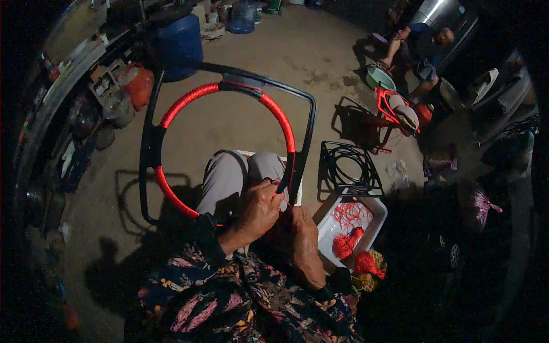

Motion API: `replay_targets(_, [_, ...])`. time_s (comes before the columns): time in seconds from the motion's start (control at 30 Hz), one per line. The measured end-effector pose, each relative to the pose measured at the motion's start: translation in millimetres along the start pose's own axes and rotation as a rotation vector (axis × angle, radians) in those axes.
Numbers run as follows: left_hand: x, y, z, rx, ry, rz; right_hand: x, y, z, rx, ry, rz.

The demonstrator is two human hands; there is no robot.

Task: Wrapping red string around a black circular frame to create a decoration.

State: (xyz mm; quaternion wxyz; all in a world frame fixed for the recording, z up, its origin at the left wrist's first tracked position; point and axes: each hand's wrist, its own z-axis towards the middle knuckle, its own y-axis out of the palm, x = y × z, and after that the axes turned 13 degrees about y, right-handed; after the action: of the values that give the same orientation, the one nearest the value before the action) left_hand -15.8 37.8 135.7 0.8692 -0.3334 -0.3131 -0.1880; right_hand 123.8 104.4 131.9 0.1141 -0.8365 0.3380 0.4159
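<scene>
A black square frame (313, 123) with a round ring (279, 111) inside it stands tilted over my knees. Shiny red cord covers long arcs of the ring, and black bands show at the joints with the frame. My left hand (260, 208) is closed at the ring's lower right, by a dark strip of the frame; its fingertips are partly hidden. Just to its right, my right hand (306, 240) is closed in a pinch. A short strand of red cord (287, 201) runs between the two hands, its end hidden in the right fingers.
On my right a white tray (374, 226) holds loose red cord (347, 243). Several black frames (350, 166) lie stacked beyond it. Farther off, a person (426, 51) sits near a green basin (380, 78) and a red-framed seat (389, 108). A blue barrel (180, 46) stands at the far left.
</scene>
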Motion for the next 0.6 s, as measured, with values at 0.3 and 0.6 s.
replay_targets(0.3, [11.6, -7.7, -20.0, -0.157, -0.174, 0.055, -17.3, 17.3, -15.3, 0.068, -0.100, -0.473])
replay_targets(0.6, [13.9, 2.9, -37.8, -0.190, -0.107, 0.019, -59.7, -8.1, 28.6, 0.144, -1.031, -1.238])
